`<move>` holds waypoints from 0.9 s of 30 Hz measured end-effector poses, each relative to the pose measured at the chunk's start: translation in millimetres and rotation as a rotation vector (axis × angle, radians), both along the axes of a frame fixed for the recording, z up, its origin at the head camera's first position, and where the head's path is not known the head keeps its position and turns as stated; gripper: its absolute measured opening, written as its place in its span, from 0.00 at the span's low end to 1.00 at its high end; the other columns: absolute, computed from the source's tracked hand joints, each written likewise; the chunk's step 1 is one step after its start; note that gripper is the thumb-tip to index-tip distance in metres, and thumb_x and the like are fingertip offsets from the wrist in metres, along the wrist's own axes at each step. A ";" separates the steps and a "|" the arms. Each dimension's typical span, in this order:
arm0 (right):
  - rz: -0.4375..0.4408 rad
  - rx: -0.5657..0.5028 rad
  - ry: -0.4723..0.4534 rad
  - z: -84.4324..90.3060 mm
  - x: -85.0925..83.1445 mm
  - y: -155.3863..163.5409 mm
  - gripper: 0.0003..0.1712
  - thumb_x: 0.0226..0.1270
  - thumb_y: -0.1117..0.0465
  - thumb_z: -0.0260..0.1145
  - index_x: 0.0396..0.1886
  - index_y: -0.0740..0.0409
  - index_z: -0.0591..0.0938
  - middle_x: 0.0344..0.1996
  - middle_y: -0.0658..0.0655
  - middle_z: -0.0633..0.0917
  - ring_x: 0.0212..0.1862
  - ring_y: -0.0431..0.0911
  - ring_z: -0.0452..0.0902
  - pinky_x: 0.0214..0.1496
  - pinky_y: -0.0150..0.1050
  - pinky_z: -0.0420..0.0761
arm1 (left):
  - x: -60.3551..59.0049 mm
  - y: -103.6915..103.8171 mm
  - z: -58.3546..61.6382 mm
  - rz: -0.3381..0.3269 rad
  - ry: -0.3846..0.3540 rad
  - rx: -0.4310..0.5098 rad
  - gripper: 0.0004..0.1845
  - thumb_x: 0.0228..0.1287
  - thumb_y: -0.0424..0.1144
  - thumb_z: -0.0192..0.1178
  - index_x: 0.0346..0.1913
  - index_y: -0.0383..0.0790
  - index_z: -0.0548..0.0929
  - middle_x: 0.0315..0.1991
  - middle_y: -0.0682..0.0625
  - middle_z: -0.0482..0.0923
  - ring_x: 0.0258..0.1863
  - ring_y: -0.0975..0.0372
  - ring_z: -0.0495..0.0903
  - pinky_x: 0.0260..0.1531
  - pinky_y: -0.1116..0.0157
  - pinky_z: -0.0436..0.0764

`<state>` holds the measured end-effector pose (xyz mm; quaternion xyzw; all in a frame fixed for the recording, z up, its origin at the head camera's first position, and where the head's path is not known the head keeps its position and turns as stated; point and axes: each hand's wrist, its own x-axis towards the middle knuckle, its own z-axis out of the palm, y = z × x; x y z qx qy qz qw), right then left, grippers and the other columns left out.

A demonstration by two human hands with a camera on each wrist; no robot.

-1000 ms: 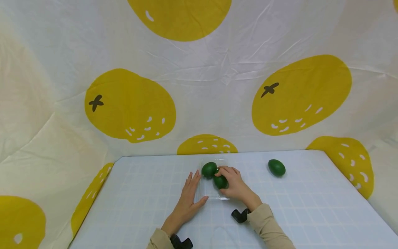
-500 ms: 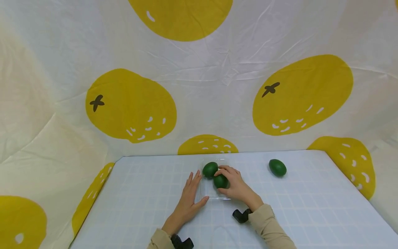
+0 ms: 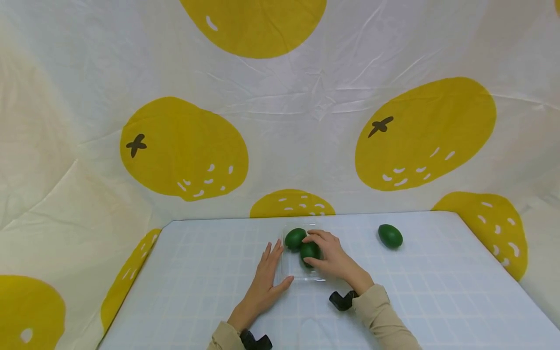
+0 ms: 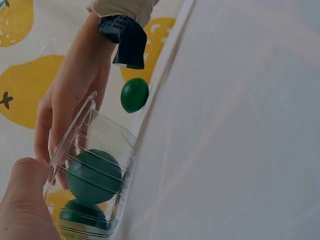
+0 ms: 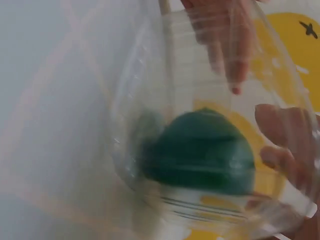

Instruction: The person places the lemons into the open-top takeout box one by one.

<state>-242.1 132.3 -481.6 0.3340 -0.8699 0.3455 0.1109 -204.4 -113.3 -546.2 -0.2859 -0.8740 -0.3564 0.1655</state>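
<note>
A clear plastic box [image 3: 292, 268] sits on the table with two dark green, smooth egg-shaped fruits inside. One fruit [image 3: 295, 239] lies at the back left; the other fruit [image 3: 309, 253] is in front of it to the right. My left hand [image 3: 264, 278] lies along the box's left side, fingers straight and thumb spread near the front corner. My right hand [image 3: 331, 255] is over the box's right side, its thumb and fingers parted around the front fruit. In the right wrist view, a gap shows between the right fingertips [image 5: 267, 122] and the fruit [image 5: 202, 155].
A third green fruit [image 3: 390, 236] lies on the table at the back right. A pale checked cloth [image 3: 210, 272] covers the table. Behind it hangs a curtain [image 3: 302, 146] printed with yellow fruit. Each wrist bears a black camera mount [image 3: 342, 301].
My right hand has loosened from the front fruit, its thumb and fingers lifting slightly. That fruit stays in the box. The left hand has hardly moved.
</note>
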 end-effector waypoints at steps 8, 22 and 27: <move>-0.006 -0.015 0.043 23.0 -5.3 19.8 0.23 0.61 0.58 0.74 0.55 0.55 0.80 0.63 0.64 0.75 0.65 0.63 0.67 0.60 0.68 0.60 | 0.1 -1.6 -1.4 0.011 -0.009 0.001 0.41 0.70 0.54 0.57 0.77 0.38 0.55 0.80 0.47 0.48 0.77 0.43 0.44 0.68 0.36 0.51; -0.066 0.088 0.078 54.2 -16.8 86.7 0.21 0.62 0.62 0.72 0.54 0.57 0.79 0.61 0.66 0.75 0.62 0.66 0.68 0.59 0.72 0.60 | 1.5 -2.6 -1.5 0.001 -0.005 0.015 0.41 0.70 0.53 0.58 0.77 0.37 0.55 0.80 0.47 0.47 0.77 0.42 0.44 0.70 0.38 0.50; -0.114 0.152 0.077 61.5 -19.3 119.1 0.21 0.60 0.63 0.72 0.53 0.60 0.79 0.61 0.70 0.74 0.60 0.68 0.67 0.56 0.73 0.60 | 1.1 -0.9 -0.5 -0.015 -0.021 0.026 0.41 0.70 0.53 0.58 0.77 0.37 0.55 0.80 0.47 0.47 0.77 0.42 0.44 0.70 0.38 0.49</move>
